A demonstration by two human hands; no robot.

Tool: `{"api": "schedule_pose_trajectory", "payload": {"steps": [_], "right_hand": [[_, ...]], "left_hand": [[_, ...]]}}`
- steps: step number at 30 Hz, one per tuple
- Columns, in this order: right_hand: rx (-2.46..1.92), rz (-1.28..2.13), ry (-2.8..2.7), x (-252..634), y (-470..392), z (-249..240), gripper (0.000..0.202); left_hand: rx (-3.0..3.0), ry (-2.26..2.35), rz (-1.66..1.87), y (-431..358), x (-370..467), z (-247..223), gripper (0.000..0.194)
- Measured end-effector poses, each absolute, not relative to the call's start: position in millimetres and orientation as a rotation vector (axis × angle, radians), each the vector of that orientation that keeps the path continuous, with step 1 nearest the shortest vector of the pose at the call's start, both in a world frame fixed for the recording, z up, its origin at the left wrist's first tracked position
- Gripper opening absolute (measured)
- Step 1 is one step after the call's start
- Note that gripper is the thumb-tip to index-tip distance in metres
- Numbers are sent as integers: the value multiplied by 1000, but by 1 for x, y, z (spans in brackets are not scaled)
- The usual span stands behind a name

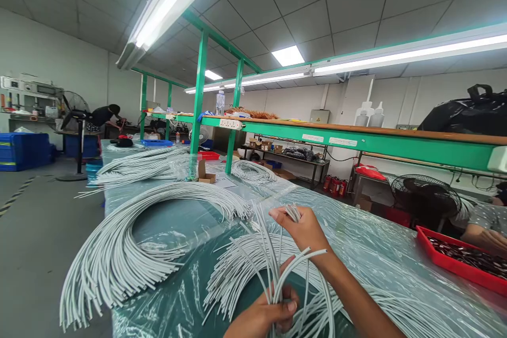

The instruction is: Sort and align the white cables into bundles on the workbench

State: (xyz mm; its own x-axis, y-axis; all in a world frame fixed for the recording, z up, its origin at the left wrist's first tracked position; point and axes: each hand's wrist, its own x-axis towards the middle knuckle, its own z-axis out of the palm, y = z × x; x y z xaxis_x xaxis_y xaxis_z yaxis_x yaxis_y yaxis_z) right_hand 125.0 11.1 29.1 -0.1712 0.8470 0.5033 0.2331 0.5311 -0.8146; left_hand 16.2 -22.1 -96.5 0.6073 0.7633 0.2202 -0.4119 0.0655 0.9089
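My left hand [273, 309], low in the middle of the head view, is wrapped round a bunch of white cables [273, 259] whose loose ends fan upward. Above and to the right, my right hand [303, 227] has its fingers closed on several short-looking cable ends [293, 212]. Behind both hands a curved bundle of white cables [229, 274] lies on the plastic-covered table [186, 296]. To the left rests a larger curved bundle of white cables [119, 248], its cut ends pointing toward the front.
More white cables [146, 166] and a small open carton [206, 173] sit farther back. A red tray [455, 261] of dark parts stands at the right, beside a person's hands. A green shelf frame [199, 90] rises behind the bundles. Another person bends over at the far left.
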Motion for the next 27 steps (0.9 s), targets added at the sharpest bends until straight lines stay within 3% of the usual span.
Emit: {"api": "schedule_pose_trajectory", "payload": {"steps": [4, 10, 18, 27], "right_hand": [[-953, 714, -1715, 118, 8, 28, 32], [-977, 641, -1629, 122, 10, 31, 24], [-963, 646, -1433, 155, 25, 33, 29], [-950, 621, -1322, 154, 25, 26, 26]], "left_hand": [[1242, 352, 892, -20, 16, -103, 39], [1257, 354, 933, -21, 15, -100, 64], [932, 607, 1423, -15, 21, -95, 50], [909, 700, 1538, -12, 25, -92, 48]]}}
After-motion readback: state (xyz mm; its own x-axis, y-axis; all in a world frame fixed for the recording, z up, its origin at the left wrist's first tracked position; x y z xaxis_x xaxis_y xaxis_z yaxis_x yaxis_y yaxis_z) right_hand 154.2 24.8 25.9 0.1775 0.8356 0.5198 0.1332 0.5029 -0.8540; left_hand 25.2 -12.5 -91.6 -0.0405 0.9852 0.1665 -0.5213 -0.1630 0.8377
